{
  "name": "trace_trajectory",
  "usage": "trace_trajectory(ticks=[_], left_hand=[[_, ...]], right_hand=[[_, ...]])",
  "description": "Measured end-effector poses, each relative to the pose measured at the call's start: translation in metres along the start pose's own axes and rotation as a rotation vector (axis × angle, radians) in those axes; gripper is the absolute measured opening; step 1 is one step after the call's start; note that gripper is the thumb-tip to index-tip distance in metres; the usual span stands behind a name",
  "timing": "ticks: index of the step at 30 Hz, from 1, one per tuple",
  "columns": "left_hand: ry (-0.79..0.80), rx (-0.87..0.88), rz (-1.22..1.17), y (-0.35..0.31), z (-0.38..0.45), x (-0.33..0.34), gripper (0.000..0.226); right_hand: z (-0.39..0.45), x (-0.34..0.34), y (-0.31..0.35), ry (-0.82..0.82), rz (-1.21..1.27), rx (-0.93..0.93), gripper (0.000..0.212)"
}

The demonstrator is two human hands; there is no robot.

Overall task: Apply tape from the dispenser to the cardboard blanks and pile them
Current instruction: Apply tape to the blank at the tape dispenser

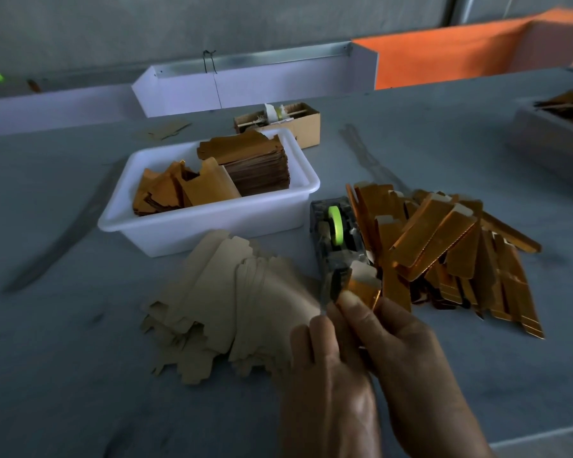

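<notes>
A grey tape dispenser [336, 236] with a green tape roll stands mid-table. At its near end a folded gold cardboard blank [364, 285] is held up against the cutter. My right hand [407, 355] pinches this blank from the right, thumb on its lower edge. My left hand [325, 365] is pressed alongside, fingers curled at the blank's lower part by the dispenser's front. A fan of flat pale cardboard blanks [232, 302] lies left of the hands. A heap of folded gold blanks [450, 252] lies right of the dispenser.
A white plastic tub [209, 223] behind the flat blanks holds stacked brown and gold blanks. A small cardboard box [306, 125] stands behind it. White trays [255, 87] and an orange bin [460, 54] line the back. Another tub [549, 133] sits far right.
</notes>
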State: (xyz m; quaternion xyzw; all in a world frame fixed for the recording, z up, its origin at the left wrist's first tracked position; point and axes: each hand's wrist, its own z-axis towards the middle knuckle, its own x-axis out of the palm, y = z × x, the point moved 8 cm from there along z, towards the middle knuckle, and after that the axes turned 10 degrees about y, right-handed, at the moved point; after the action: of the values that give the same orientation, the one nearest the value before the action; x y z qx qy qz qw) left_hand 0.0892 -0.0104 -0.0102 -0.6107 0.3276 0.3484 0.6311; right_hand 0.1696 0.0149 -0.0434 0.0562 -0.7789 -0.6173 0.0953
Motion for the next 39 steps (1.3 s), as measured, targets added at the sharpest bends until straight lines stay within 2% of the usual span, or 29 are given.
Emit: trace_trajectory(ticks=[3,4,6,8,10,12,13,16,18,23,32,37,39], left_hand=[[0.009,-0.002,0.052,0.005,-0.005,0.001,0.056],[0.020,-0.037,-0.014,0.013,-0.006,-0.001,0.051],[0.044,-0.189,-0.363,0.036,-0.001,-0.003,0.020],[0.164,-0.335,-0.785,0.056,0.001,0.010,0.004],[0.238,-0.365,-0.962,0.060,0.003,0.009,0.005],[0.176,-0.368,-1.057,0.064,0.008,0.001,0.012],[0.104,-0.363,-1.066,0.068,0.011,-0.005,0.015],[-0.079,-0.328,-1.072,0.084,0.021,-0.023,0.017],[-0.114,-0.331,-1.117,0.092,0.027,-0.027,0.017],[-0.122,-0.352,-1.183,0.092,0.033,-0.018,0.021],[-0.023,-0.300,-1.122,0.071,0.039,-0.011,0.020],[0.009,-0.328,-1.117,0.071,0.037,-0.005,0.019],[-0.005,-0.334,-1.128,0.072,0.035,-0.004,0.020]], right_hand=[[0.001,-0.009,-0.007,-0.042,0.005,0.040,0.019],[0.001,-0.008,-0.010,-0.029,0.083,0.058,0.016],[0.003,-0.005,-0.011,0.014,0.225,0.061,0.014],[0.004,-0.004,-0.010,0.044,0.251,0.051,0.019],[0.005,-0.002,-0.007,0.063,0.194,0.036,0.025],[0.007,-0.008,0.006,0.011,0.045,-0.052,0.029],[0.008,-0.015,0.016,-0.063,-0.095,-0.120,0.029],[0.011,-0.036,0.048,-0.300,-0.477,-0.281,0.007],[0.022,-0.038,0.055,-0.295,-0.608,-0.290,0.008],[0.047,-0.027,0.047,-0.210,-0.786,-0.161,0.018],[0.058,-0.026,0.033,-0.162,-0.627,-0.047,0.016],[0.060,-0.026,0.032,-0.182,-0.471,-0.104,0.008],[0.053,-0.025,0.039,-0.313,-0.608,-0.220,0.007]])
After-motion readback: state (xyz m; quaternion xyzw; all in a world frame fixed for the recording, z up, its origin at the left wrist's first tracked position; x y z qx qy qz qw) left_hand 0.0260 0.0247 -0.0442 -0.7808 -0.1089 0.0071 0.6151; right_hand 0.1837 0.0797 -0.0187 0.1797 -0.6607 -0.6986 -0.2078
